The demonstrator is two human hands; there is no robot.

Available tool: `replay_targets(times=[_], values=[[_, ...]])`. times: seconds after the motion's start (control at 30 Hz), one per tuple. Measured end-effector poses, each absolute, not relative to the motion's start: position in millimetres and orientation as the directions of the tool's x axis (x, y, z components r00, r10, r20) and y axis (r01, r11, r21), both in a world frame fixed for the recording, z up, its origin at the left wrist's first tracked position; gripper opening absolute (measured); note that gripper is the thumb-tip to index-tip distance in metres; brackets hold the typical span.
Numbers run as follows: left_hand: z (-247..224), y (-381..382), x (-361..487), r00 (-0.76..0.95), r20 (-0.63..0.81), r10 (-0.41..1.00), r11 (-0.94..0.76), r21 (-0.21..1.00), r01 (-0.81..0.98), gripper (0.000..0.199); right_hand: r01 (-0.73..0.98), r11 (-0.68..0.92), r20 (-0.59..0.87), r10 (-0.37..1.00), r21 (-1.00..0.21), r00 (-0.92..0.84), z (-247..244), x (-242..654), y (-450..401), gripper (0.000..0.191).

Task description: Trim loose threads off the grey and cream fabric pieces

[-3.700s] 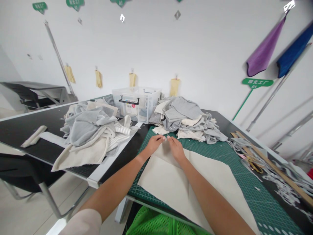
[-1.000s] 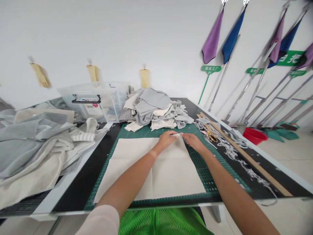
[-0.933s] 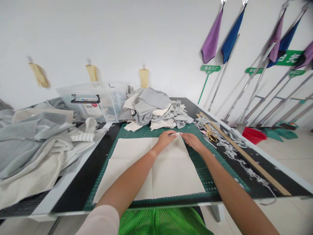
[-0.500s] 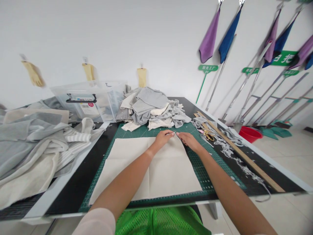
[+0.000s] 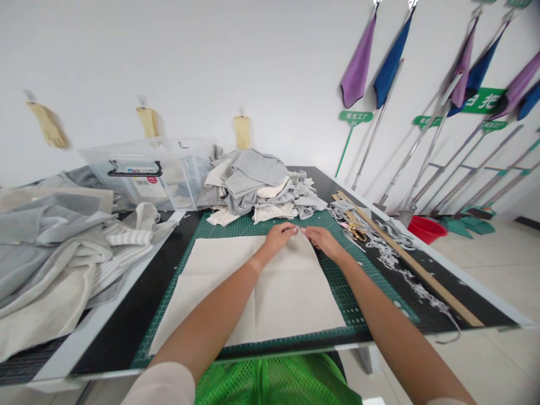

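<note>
A cream fabric piece with crossing fold lines lies on the green cutting mat. At its far edge, toward the right corner, my left hand and my right hand meet, fingertips nearly touching. Both hands pinch the raised edge of the fabric between thumb and fingers. The cloth lifts slightly there; the near part lies flat. Something small and dark shows by my left fingers, too small to name.
A heap of grey and cream scraps stands behind the mat. Left are a clear plastic bin and piled cloths. Right lie yellow-handled scissors, fabric trimmings and a wooden strip near the table edge.
The view has shifted slightly, so everything sits a little further left. Both hands stay at the fabric's far edge, their fingertips slightly closer together.
</note>
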State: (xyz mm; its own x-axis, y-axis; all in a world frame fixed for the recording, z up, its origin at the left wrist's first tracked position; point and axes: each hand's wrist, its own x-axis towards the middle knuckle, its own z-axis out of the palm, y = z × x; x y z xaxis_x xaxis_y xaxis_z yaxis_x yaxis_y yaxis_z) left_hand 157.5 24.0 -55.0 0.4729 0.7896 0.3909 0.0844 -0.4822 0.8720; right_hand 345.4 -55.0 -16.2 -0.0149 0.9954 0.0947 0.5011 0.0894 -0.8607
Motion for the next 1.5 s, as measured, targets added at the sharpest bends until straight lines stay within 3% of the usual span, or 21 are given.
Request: replay_targets(times=[0.4, 1.0, 1.5], values=[[-56.1, 26.6, 158.5, 0.475, 0.4, 0.784, -0.484, 0.873, 0.063, 0.029, 0.57, 0.154, 0.153, 0.987, -0.807, -0.05, -15.5, 347.2, -56.7, 0.048], [-63.1, 31.9, 160.0, 0.51, 0.34, 0.79, -0.449, 0.888, 0.104, 0.029, 0.482, 0.071, 0.047, 0.997, -0.873, -0.061, -23.9, 345.2, -52.7, 0.053], [-54.6, 25.0, 154.6, 0.523, 0.37, 0.768, -0.462, 0.885, 0.052, 0.033, 0.537, 0.203, 0.179, 0.979, -0.819, -0.097, -20.5, 338.6, -56.3, 0.057]])
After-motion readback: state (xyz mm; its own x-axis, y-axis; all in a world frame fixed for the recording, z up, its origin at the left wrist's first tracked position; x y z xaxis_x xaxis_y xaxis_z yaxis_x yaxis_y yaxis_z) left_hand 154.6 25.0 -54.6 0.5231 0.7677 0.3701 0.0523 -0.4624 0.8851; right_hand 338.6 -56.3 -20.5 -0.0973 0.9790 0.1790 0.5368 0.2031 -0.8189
